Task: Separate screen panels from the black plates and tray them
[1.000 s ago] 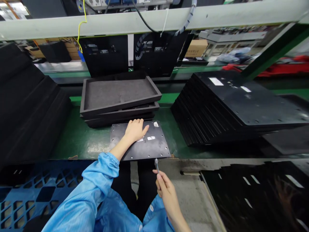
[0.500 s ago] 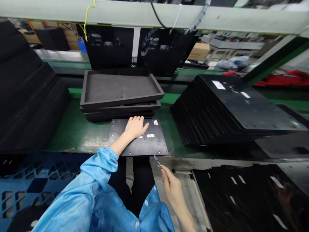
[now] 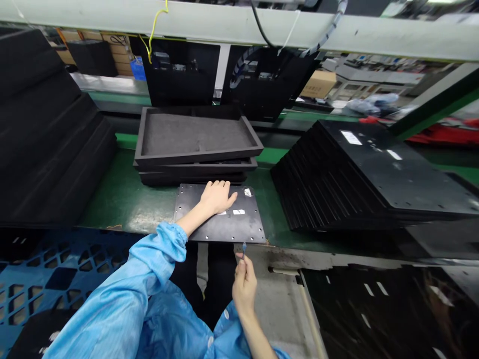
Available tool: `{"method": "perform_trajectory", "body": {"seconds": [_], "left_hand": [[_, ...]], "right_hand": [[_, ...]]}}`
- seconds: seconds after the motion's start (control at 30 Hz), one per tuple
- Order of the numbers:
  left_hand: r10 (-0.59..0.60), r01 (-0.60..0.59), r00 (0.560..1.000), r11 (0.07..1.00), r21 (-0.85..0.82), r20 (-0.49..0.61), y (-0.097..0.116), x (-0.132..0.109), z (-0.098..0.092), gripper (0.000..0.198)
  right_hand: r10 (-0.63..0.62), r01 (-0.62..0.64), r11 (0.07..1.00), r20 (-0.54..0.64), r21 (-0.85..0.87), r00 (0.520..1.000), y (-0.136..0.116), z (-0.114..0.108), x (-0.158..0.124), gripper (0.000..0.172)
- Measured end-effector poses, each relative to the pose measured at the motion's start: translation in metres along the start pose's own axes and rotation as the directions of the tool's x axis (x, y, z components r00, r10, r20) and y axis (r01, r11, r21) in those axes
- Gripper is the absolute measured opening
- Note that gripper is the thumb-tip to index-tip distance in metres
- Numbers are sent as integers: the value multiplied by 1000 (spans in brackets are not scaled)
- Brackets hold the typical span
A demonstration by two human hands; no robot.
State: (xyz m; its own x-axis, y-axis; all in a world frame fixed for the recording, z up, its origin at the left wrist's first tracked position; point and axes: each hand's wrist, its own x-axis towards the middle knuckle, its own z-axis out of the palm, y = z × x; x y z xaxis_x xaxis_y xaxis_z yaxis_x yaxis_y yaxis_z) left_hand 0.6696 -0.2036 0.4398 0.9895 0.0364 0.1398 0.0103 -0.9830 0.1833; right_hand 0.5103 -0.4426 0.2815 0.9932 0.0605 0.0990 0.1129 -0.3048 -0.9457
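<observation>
A flat black metal plate (image 3: 224, 227) with small edge holes and white labels lies on the green bench. My left hand (image 3: 217, 197) rests flat on its far half, fingers spread. Just below the plate's near edge, my right hand (image 3: 244, 281) pinches a small thin metal tool (image 3: 243, 249) whose tip points up at that edge, a little short of it.
Stacked grey foam trays (image 3: 198, 159) stand just behind the plate. At the right leans a tall stack of black plates (image 3: 359, 174). Black foam sheets (image 3: 45, 134) pile at the left. A blue pallet (image 3: 48, 279) lies lower left, with more black plates (image 3: 392, 309) lower right.
My right hand has drawn in to the left and turned the tool upright under the plate's near edge. My left hand stays on the plate. The view shifted slightly.
</observation>
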Motion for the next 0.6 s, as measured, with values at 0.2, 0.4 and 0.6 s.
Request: {"method": "perform_trajectory", "body": {"seconds": [0.2, 0.4, 0.6], "left_hand": [[7, -7, 1000, 1000, -15, 9, 0, -1, -4, 52], [-12, 11, 1000, 999, -37, -12, 1, -2, -2, 50], [-8, 8, 1000, 999, -43, -9, 0, -2, -2, 52]], "right_hand": [[-123, 138, 982, 114, -129, 986, 3, -34, 24, 53], [-106, 113, 983, 57, -144, 993, 19, -25, 21, 53], [-102, 104, 991, 28, -89, 994, 25, -16, 21, 52]]}}
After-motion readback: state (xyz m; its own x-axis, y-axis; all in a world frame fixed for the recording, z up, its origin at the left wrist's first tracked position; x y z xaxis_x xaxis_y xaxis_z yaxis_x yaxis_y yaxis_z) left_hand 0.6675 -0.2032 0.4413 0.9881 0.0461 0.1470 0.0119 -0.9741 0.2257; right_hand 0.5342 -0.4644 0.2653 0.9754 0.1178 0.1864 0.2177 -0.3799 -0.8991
